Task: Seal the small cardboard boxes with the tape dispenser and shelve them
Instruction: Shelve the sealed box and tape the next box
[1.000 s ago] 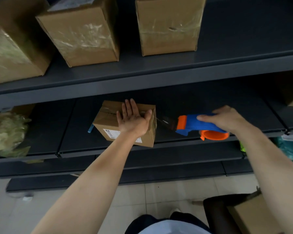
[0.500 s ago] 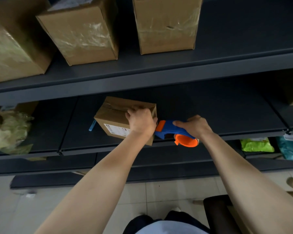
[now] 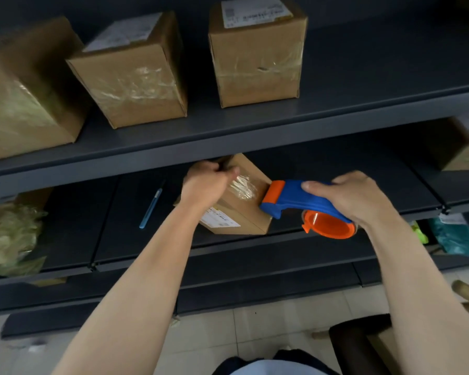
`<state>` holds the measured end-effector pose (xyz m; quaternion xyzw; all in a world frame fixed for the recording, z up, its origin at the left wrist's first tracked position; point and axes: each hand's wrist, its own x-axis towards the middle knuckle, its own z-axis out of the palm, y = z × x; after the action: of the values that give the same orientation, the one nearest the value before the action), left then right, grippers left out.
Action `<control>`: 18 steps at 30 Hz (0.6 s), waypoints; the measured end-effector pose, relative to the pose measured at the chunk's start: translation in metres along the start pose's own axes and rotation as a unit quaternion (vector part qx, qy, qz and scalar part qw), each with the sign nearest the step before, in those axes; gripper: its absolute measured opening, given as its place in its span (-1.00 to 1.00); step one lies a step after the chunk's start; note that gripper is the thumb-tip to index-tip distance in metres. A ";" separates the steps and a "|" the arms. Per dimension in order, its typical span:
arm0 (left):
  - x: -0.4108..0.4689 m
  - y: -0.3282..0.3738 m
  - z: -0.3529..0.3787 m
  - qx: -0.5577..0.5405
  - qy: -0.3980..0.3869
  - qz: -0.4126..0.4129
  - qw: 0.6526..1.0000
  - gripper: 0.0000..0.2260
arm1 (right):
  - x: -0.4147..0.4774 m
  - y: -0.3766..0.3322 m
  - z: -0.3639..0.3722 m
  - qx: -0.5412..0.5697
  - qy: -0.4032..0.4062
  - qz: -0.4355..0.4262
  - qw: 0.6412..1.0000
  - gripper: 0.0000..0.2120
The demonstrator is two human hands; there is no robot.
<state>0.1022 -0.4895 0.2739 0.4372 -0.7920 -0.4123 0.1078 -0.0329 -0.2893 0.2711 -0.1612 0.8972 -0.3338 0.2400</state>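
Dark metal shelving (image 3: 255, 133) is carrying taped boxes (image 3: 136, 85) above, their white labels too blurred to read. Below, the left hand (image 3: 206, 185) is curling its fingers over the far top edge of the small box (image 3: 251, 212). The orange nose of the tape dispenser (image 3: 295, 198) is touching that box's right edge, with the right hand (image 3: 355, 196) gripping its blue handle.

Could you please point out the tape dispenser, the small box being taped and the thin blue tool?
tape dispenser (image 3: 291, 197): head view, blue body.
small box (image 3: 255, 216): head view, bare cardboard beside label.
thin blue tool (image 3: 150, 208): head view, mid-shaft.
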 end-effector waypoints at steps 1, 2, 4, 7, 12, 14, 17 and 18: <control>0.000 -0.001 -0.002 -0.008 -0.001 -0.001 1.000 -0.69 | -0.002 -0.002 0.000 0.001 0.001 -0.001 1.000 -0.47; -0.003 -0.001 -0.003 -0.007 0.001 0.001 1.000 -0.78 | -0.004 -0.004 0.001 0.002 0.004 -0.001 1.000 -0.47; -0.008 -0.001 -0.002 0.016 0.012 0.020 1.000 -0.76 | -0.006 -0.008 0.003 0.006 0.011 0.001 1.000 -0.47; -0.012 -0.004 0.004 0.120 0.054 0.086 0.988 -0.64 | -0.011 -0.013 0.003 0.000 0.017 0.004 1.000 -0.48; -0.007 -0.012 -0.006 0.020 0.043 0.079 0.996 -0.61 | -0.029 -0.023 -0.015 0.016 0.052 -0.013 0.998 -0.51; 0.002 -0.017 -0.015 -0.084 0.016 0.041 0.995 -0.60 | -0.035 -0.033 -0.023 0.022 0.062 -0.027 0.997 -0.49; 0.013 -0.040 -0.024 -0.179 -0.035 -0.037 0.983 -0.56 | -0.039 -0.050 -0.011 0.013 0.048 -0.031 0.998 -0.52; 0.015 -0.047 -0.027 -0.189 -0.041 -0.063 0.979 -0.56 | -0.039 -0.054 -0.003 0.010 0.041 -0.028 0.999 -0.52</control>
<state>0.1364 -0.5299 0.2530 0.4403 -0.6743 -0.5785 0.1296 0.0048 -0.3098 0.3219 -0.1700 0.8982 -0.3553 0.1951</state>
